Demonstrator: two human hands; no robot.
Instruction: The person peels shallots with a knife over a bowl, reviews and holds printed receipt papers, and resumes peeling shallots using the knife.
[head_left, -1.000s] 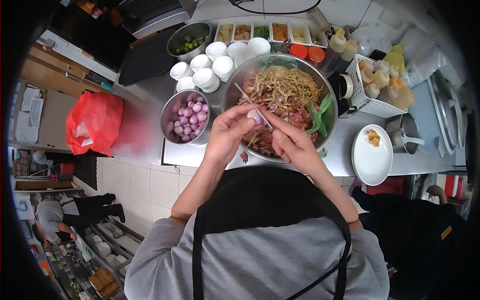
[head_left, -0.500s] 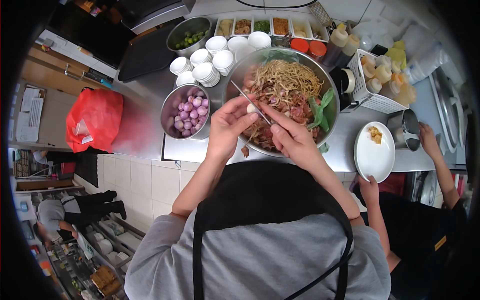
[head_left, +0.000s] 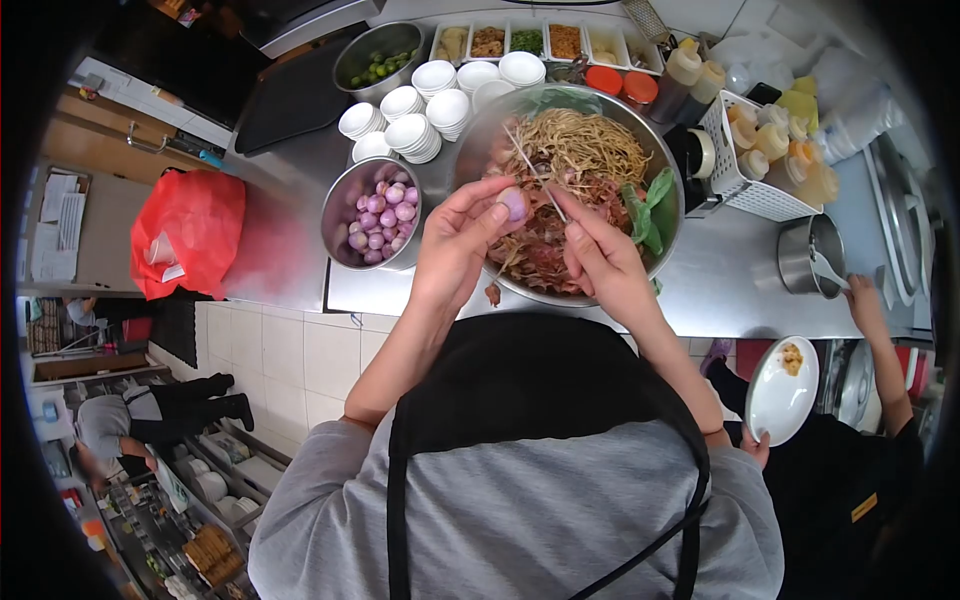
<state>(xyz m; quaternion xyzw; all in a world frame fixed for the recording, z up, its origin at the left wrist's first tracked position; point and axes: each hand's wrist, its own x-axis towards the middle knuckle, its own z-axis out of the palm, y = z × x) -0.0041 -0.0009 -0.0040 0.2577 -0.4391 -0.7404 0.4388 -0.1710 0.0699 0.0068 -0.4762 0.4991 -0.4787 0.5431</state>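
Note:
Between the fingertips of my left hand (head_left: 462,232) is a purple shallot (head_left: 514,205). My right hand (head_left: 598,240) grips a knife (head_left: 528,160), whose thin blade points up and left, just right of the shallot. Both hands are over a large steel bowl (head_left: 672,235) of reddish skins (head_left: 545,250) and a heap of thin pale roots (head_left: 590,140). Green plastic (head_left: 655,210) shows along the bowl's right inner side. Left of my hands, a smaller steel pot (head_left: 336,235) holds several peeled purple shallots (head_left: 382,215).
Stacked white cups (head_left: 412,135) and a pot of green limes (head_left: 385,72) stand behind. Red-lidded jars (head_left: 604,80) and a white basket of bottles (head_left: 755,165) are at back right. A red bag (head_left: 188,235) lies left. At right, a co-worker holds a white plate (head_left: 775,400) and a ladle (head_left: 828,268).
The shallot in my left hand now shows its purple side, and the knife has moved slightly away from it. The co-worker's plate has moved off the counter edge, toward their body.

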